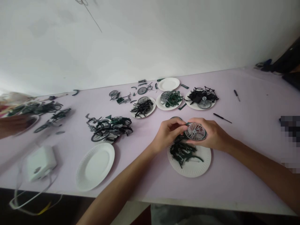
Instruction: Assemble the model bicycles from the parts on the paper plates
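Both hands meet above the back part of a white paper plate (201,170). My right hand (214,134) grips a small spoked toy bicycle wheel (195,132) by its right side, thumb below and fingers above. At the wheel's left edge, my left hand (169,133) is closed, with thumb and fingers pinched on the rim. Dark pieces show just behind and below the left fingers; I cannot tell whether any is held too. On the plate lie several black and dark green bicycle parts (181,153), including a curved mudguard-like piece (195,158).
Behind stand plates of black parts (142,107), green parts (172,99) and more black parts (202,97). Two screwdrivers (222,118) lie right. Assembled toy bicycles (109,128), a bare plate (96,167) and a white box with cables (41,163) are left, near another person's hand (14,125).
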Available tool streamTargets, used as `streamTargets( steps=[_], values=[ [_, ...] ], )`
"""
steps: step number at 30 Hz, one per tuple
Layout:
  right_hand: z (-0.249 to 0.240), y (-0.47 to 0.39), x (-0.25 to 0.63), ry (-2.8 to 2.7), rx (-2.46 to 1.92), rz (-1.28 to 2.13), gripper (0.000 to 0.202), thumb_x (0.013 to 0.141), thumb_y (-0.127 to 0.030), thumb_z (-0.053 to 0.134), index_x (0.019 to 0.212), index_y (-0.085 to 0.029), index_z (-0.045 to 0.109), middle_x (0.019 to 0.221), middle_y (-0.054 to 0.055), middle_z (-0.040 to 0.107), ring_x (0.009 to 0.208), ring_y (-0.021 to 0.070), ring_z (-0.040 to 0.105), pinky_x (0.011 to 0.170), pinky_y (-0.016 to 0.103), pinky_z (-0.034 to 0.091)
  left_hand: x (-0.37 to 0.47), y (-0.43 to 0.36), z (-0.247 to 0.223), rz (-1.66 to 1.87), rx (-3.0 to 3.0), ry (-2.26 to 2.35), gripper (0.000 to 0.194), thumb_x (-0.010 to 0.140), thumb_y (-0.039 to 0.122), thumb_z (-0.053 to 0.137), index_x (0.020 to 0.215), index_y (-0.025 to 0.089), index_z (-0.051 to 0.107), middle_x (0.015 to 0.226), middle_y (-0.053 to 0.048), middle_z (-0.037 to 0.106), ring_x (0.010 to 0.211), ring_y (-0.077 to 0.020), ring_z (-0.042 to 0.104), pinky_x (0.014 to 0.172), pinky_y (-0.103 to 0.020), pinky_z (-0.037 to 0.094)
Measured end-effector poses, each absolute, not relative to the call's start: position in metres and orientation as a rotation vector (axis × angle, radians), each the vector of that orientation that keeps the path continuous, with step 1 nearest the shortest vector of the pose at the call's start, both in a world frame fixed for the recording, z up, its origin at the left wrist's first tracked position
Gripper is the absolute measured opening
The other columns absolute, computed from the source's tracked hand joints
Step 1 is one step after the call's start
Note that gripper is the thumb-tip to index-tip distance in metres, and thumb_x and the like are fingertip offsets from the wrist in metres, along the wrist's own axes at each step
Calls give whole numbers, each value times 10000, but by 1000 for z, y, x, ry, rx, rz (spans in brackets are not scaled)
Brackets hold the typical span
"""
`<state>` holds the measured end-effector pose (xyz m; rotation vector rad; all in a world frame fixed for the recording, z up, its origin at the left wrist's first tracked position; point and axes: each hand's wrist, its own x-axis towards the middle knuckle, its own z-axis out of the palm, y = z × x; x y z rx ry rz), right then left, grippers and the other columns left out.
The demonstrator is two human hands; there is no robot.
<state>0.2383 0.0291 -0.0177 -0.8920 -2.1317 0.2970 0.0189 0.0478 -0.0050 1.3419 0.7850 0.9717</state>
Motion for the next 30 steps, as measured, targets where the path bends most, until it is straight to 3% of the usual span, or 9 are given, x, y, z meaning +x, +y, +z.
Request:
streamTargets(
  steps=[7,30],
  values=[
    [-21,28,235,-2075,-885,290,609,778,-408,868,1275,-261,549,1025,40,784,737,206,772,648,307,648,20,48,-7,957,1345,788,374,774,474,888,903,148,757,845,-32,680,689,-106,570,661,-250,498],
    [-24,27,234,-1982,-928,201,571,795,-381,848,1254,-267,527,964,25,762,676,190,751,594,276,631,20,46,-7,913,1351,764,405,815,499,851,867,135,683,771,-11,640,666,-98,564,648,-231,471]
  ],
)
